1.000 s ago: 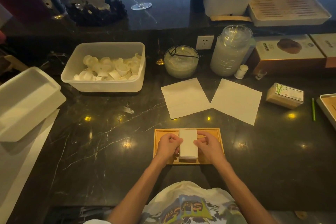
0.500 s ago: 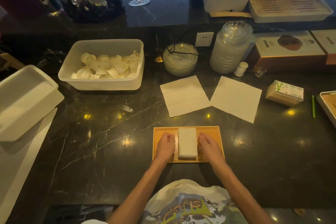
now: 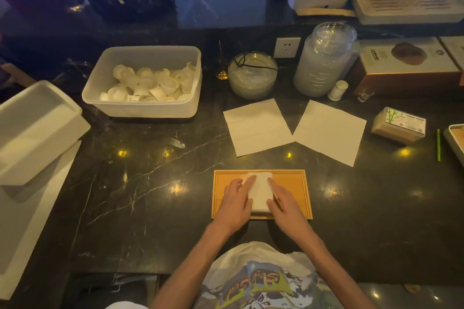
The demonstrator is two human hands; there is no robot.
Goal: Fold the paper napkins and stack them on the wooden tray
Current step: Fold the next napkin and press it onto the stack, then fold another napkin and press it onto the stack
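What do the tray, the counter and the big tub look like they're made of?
Tray: likely wood or bamboo, matte orange-tan with a raised rim. Counter: polished dark stone, probably marble, with pale veins and sharp light reflections. Tub: translucent, frosted white plastic, by its look.

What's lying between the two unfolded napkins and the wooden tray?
Nothing visible. Only bare dark marble counter separates the two flat white paper napkins from the rectangular wooden tray, where both hands rest on the folded white napkin stack.

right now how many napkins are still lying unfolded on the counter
2: left unfolded napkin and right unfolded napkin, side by side beyond the wooden tray.
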